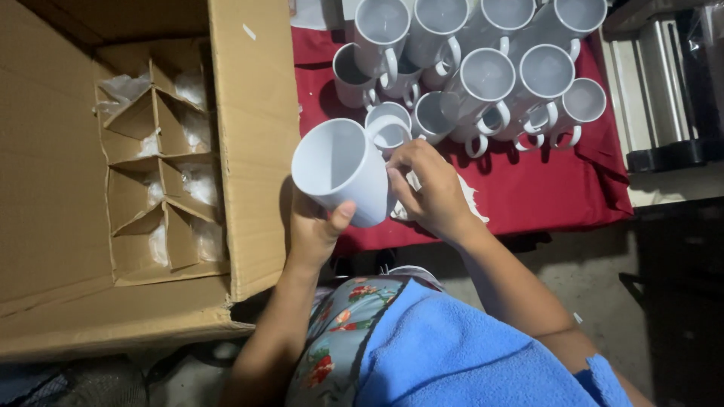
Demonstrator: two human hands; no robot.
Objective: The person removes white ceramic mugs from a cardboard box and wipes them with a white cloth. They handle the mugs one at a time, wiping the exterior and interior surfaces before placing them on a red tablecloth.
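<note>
Red cloth [528, 196] is covering the tabletop at the upper right, and a cluster of white mugs [490, 75] is standing and stacking on it, reaching from the middle of the cloth up toward its far edge, their handles mostly pointing toward the near edge. A grey metal appliance [656, 98] is sitting just beyond the cloth's right edge. To the left, a large cardboard box [249, 151] is lying open, its flap leaning against the table's left edge; cardboard dividers [151, 188] are splitting the inside into cells, and crumpled clear plastic is showing in several of them.

Over the near left corner of the cloth, a white mug [339, 169] is being held tilted, its open mouth facing up and to the left, clear of the tabletop. The left hand [313, 230] is cupping it from below, fingers wrapped around the far side and the thumb pressing against the lower wall. The right hand [430, 188] is closing on the mug's right side near the bottom, fingers curled, with the fingertips touching the wall by the handle. A blue cloth [452, 354] is lying across the person's lap over a flowered garment [339, 332].
</note>
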